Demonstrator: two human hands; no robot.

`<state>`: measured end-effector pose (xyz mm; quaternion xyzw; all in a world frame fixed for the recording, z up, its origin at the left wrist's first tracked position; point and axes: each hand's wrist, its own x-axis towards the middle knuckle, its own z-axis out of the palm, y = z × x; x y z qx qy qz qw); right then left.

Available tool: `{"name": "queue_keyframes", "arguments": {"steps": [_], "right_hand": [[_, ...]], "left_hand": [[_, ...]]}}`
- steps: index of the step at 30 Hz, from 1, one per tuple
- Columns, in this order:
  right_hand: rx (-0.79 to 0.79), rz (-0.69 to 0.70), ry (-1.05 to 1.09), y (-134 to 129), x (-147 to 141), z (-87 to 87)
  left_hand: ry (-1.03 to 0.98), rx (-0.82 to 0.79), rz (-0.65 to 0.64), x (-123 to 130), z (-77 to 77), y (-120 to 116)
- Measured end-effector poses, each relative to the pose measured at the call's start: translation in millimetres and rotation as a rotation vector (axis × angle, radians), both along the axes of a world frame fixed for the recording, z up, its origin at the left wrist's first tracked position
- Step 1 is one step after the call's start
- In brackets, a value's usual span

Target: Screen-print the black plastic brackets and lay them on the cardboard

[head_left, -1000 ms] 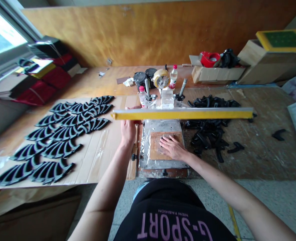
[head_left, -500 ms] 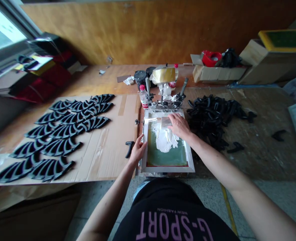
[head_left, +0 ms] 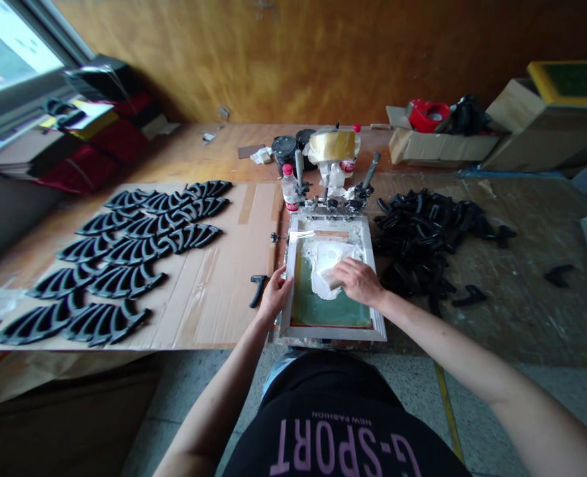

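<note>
In front of me lies a screen printing frame (head_left: 379,318) with a green mesh (head_left: 318,313) and a patch of thick white ink (head_left: 334,250) on it. My right hand (head_left: 357,279) is closed on a flat, pale squeegee (head_left: 329,281), pressed to the lower part of the ink and partly hidden by the fingers. My left hand (head_left: 275,291) grips the left edge of the frame, its thumb on the rim. Just left of it, on cardboard, is a single black plastic handle-shaped part (head_left: 258,290).
Rows of black parts (head_left: 124,281) cover the cardboard (head_left: 209,291) at left. A heap of similar black parts (head_left: 423,225) lies at right. Behind the frame stand metal clamps (head_left: 330,202), a red-capped bottle (head_left: 289,189) and dark tubs (head_left: 284,151). A small box (head_left: 440,144) holds red tape (head_left: 428,114).
My right hand has pulled the squeegee from the frame's far end toward me, across the white ink, which is now smoother. My left hand stays at the frame's left edge.
</note>
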<state>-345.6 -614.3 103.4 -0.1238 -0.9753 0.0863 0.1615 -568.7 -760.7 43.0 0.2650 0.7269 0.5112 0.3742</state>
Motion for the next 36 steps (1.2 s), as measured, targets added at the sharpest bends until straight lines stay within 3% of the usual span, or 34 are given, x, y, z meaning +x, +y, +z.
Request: {"name": "queue_keyframes", "arguments": {"steps": [3, 5, 7, 10, 12, 14, 16, 18, 20, 22, 24, 26, 29, 31, 33, 34, 36], "right_hand": [[0.007, 0.070, -0.007, -9.5, 2.8, -7.9], [-0.046, 0.043, -0.003, -6.5, -3.1, -3.8], [-0.096, -0.065, 0.044, 7.1, -18.6, 8.4], [-0.122, -0.280, 0.107, 43.9, -41.6, 35.1], [-0.127, -0.427, 0.127, 73.0, -39.5, 51.3], [-0.147, -0.599, 0.179, 97.3, -19.5, 58.7], [-0.195, -0.725, 0.194, 109.0, 8.8, 52.9], [-0.249, -0.745, 0.136, 103.3, 31.3, 33.6], [-0.284, -0.654, 0.033, 82.2, 39.2, 6.5], [-0.261, -0.531, -0.076, 54.0, 32.8, -19.2], [-0.211, -0.471, -0.190, 27.1, 18.3, -34.8], [-0.202, -0.511, -0.240, 4.0, 1.9, -37.2], [-0.249, -0.585, -0.127, -28.5, -19.5, -23.7], [-0.289, -0.435, -0.032, -45.4, -27.0, -12.3], [-0.334, -0.258, -0.008, -48.3, -21.5, -4.6], [-0.337, -0.256, -0.020, -42.0, -12.3, -3.0], [-0.282, -0.498, -0.081, -14.3, 18.0, -4.9]], "left_hand": [[-0.005, 0.008, -0.003, -0.5, 1.3, 0.1], [-0.020, 0.005, -0.010, -0.6, 5.0, -0.7], [-0.069, 0.004, -0.032, -0.9, 13.8, -2.5], [-0.139, 0.027, -0.041, -2.7, 38.6, -5.8], [-0.162, 0.083, -0.015, -5.2, 60.6, -4.5], [-0.199, 0.150, 0.013, -8.6, 84.4, 3.4], [-0.239, 0.266, 0.052, -12.1, 109.1, 19.7], [-0.256, 0.428, 0.087, -15.4, 133.5, 41.5], [-0.273, 0.548, 0.085, -17.5, 154.3, 62.3], [-0.288, 0.581, 0.094, -15.4, 164.8, 74.6], [-0.304, 0.591, 0.173, -4.2, 159.0, 73.3], [-0.379, 0.475, 0.175, 18.3, 136.7, 58.6], [-0.634, 0.034, -0.080, 61.9, 89.0, 23.8], [-0.767, -0.075, -0.120, 79.1, 61.6, 3.6], [-0.745, -0.081, -0.015, 72.3, 43.2, -9.2], [-0.656, -0.087, 0.043, 58.8, 37.0, -13.4], [-0.334, -0.150, 0.094, 17.2, 28.9, -20.7]]}}
